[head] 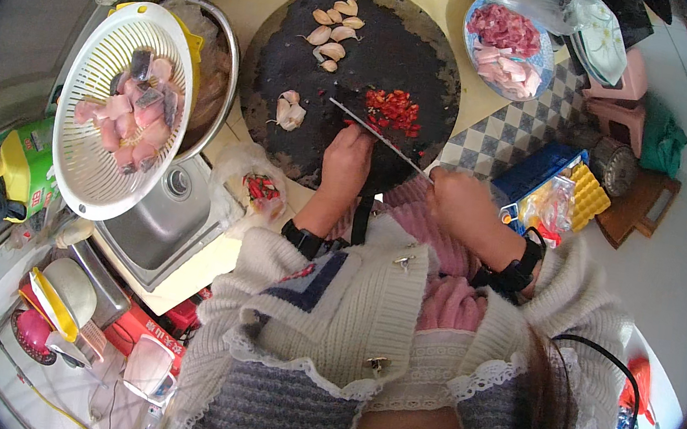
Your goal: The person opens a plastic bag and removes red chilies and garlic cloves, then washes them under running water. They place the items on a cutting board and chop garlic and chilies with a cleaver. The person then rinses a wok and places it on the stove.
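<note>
My right hand grips a kitchen knife whose blade is seen nearly edge-on, slanting across a round dark chopping board. Just left of the blade, my left hand rests with curled fingers on the board. A bit of red chili shows at its fingertips; the rest is hidden under the hand. Beyond the blade lies a pile of chopped red chili. Unpeeled garlic cloves are spread at the board's far side, and a partial garlic bulb sits at its left.
A white colander of fish pieces stands left, above a steel sink. A plastic bag of red chilies lies near the board's left edge. Back right is a plate of sliced meat. A blue basket stands right.
</note>
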Available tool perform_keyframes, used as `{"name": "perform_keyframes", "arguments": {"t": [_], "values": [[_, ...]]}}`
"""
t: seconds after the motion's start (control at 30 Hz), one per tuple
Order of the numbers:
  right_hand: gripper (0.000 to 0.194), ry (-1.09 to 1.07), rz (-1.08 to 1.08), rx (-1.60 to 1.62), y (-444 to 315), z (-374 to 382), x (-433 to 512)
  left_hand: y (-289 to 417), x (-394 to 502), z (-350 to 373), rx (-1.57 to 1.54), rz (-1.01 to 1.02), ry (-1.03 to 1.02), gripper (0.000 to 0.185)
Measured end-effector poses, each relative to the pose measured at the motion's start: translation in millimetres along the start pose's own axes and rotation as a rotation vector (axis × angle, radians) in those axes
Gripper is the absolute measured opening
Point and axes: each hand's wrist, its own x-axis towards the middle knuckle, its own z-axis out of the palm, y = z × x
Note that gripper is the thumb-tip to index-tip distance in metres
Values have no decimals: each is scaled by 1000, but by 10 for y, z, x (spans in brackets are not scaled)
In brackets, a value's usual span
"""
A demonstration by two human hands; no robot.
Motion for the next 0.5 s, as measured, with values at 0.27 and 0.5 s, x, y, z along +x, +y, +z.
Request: {"name": "perform_keyframes", "arguments": {"t": [0.27,0.5], "values": [[17,-16,32,-8,-95,111,250,-29,-7,36,16,-17,-4,15],[18,35,-15,-25,11,123,295,-7,-37,-5,-8,-33,-15,14]]}}
